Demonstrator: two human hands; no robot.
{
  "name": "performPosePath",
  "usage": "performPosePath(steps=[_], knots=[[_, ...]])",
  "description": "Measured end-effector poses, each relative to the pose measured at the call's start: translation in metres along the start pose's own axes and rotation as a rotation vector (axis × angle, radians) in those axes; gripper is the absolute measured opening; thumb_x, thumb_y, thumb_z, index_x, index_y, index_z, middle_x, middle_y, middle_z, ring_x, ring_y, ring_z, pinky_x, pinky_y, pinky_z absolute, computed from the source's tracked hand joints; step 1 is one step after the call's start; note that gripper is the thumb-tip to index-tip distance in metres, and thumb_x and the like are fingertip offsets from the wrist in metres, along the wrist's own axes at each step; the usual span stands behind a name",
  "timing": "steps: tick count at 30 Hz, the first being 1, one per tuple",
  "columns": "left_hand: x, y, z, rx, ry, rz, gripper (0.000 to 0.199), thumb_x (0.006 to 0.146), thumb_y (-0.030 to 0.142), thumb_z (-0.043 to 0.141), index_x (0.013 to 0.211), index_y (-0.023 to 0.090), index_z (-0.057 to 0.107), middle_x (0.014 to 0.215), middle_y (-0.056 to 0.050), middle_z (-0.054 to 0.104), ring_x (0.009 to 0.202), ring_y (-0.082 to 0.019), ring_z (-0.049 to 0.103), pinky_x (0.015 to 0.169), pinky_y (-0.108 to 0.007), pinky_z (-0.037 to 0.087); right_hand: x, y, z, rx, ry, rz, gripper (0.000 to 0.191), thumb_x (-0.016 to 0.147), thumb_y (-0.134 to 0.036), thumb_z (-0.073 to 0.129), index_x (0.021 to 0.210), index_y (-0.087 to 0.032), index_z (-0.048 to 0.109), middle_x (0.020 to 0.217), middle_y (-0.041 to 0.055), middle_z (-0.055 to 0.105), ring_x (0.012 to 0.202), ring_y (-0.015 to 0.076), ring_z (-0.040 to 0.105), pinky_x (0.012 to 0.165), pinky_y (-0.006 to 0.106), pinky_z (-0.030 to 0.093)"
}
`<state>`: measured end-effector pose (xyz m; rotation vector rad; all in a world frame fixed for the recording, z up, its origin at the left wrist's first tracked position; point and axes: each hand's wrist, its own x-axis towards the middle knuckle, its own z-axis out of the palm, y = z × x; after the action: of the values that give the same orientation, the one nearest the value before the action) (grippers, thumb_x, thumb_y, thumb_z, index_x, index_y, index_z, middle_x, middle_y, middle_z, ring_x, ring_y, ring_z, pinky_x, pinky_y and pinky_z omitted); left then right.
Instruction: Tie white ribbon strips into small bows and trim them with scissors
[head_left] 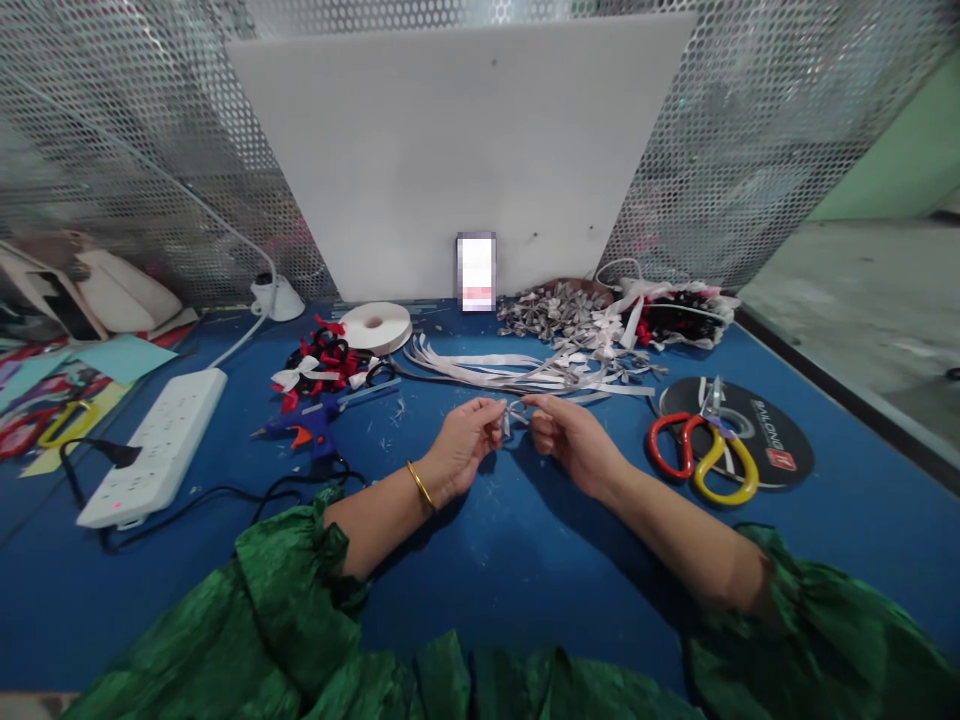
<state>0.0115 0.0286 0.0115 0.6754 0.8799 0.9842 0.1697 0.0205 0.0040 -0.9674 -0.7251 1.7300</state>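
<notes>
Ribbon bow [513,418]: while both hands met over the middle of the blue table [465,600], it sat between their fingertips, small and pale.
Left hand [469,440]: its grip was closed, thumb and forefinger pinching the near edge of the bow; a gold bracelet [421,487] circled the wrist.
Right hand [574,440]: its fingertips met the other side of the bow, though from where I stood I could not tell whether that grip was tight on it.
Ribbon strips [480,372]: these stretched across the table just beyond the hands, near a heap of grey bows [555,310].
Scissors [742,475]: they lay to the right, one handle red and one yellow, partly over a round black mat [791,445].
Glue gun [311,425]: it rested left of the hands, below a red and black pile [330,350] and a white roll [386,335].
Power strip [176,420]: it lay farther left, with a black plug in it.
Phone [478,270]: it stood upright, screen lit, against a white board [465,150].
</notes>
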Motion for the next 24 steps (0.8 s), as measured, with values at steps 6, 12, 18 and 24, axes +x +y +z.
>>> performPosePath(steps=[6, 12, 18, 24], knots=[[0.0014, 0.004, -0.0013, -0.072, -0.01, -0.081, 0.023, 0.07, 0.027, 0.072, 0.069, 0.015, 0.053, 0.06, 0.004, 0.049, 0.049, -0.005, 0.043, 0.054, -0.021, 0.037, 0.0003, 0.0008, 0.001, -0.182, 0.03, -0.13, 0.029, 0.072, -0.042, 0.073, 0.084, -0.018, 0.062, 0.056, -0.0066, 0.044, 0.047, 0.0074, 0.035, 0.045, 0.022, 0.025], [0.0021, 0.0061, -0.0027, -0.096, -0.038, -0.13, 0.018, 0.072, 0.026, 0.07, 0.072, 0.014, 0.057, 0.059, 0.004, 0.051, 0.049, -0.006, 0.045, 0.054, -0.021, 0.038, -0.0024, 0.0013, 0.0028, -0.369, 0.063, -0.198, 0.025, 0.074, -0.04, 0.07, 0.071, -0.018, 0.059, 0.05, -0.0054, 0.048, 0.045, 0.0077, 0.037, 0.045, 0.024, 0.023], [0.0053, 0.0052, -0.0051, -0.133, -0.026, -0.162, 0.014, 0.073, 0.022, 0.067, 0.07, 0.013, 0.057, 0.057, 0.004, 0.05, 0.047, -0.006, 0.044, 0.054, -0.022, 0.039, -0.0034, 0.0026, 0.0043, -0.295, 0.073, -0.208, 0.026, 0.072, -0.038, 0.072, 0.066, -0.018, 0.057, 0.051, -0.0052, 0.047, 0.045, 0.0078, 0.036, 0.047, 0.024, 0.027], [0.0025, 0.0031, -0.0024, -0.055, 0.002, -0.081, 0.022, 0.07, 0.029, 0.074, 0.075, 0.014, 0.058, 0.06, 0.004, 0.051, 0.049, -0.006, 0.046, 0.051, -0.02, 0.039, -0.0019, 0.003, 0.0036, -0.317, 0.093, -0.242, 0.025, 0.073, -0.038, 0.071, 0.066, -0.018, 0.057, 0.052, -0.0048, 0.047, 0.046, 0.0081, 0.037, 0.047, 0.024, 0.027]])
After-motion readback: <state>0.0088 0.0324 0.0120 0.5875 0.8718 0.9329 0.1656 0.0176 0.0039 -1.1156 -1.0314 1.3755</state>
